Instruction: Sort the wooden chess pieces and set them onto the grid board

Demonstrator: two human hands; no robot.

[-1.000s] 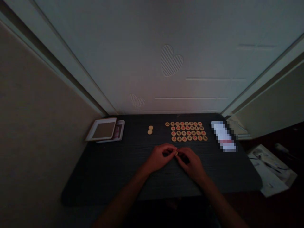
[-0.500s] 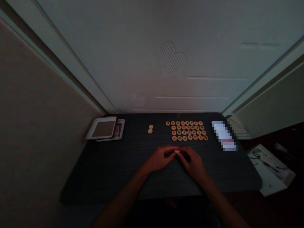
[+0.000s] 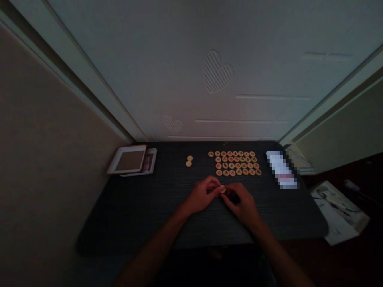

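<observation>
A round wooden xiangqi piece point(image 3: 223, 189) is pinched between my two hands above the front half of the dark table. My left hand point(image 3: 203, 195) has its thumb and fingertips on the piece's left side. From the right, my right hand point(image 3: 241, 204) grips the same piece with thumb and forefinger. Just beyond my hands lie rows of xiangqi pieces point(image 3: 238, 166), face up with red or dark characters. Two plain pieces point(image 3: 189, 161) touch each other farther left, with no characters visible on them.
A stack of a framed tablet-like panel point(image 3: 130, 160) and a white box point(image 3: 150, 161) sits at the table's left back. To the right lies a blurred-out phone-shaped screen point(image 3: 282, 170). Beyond the right edge is a white box point(image 3: 341, 211). A white door panel point(image 3: 179, 79) rises behind.
My left fingers have lifted and curled around the piece, which has tilted so more of its round face shows. The right hand has barely moved.
</observation>
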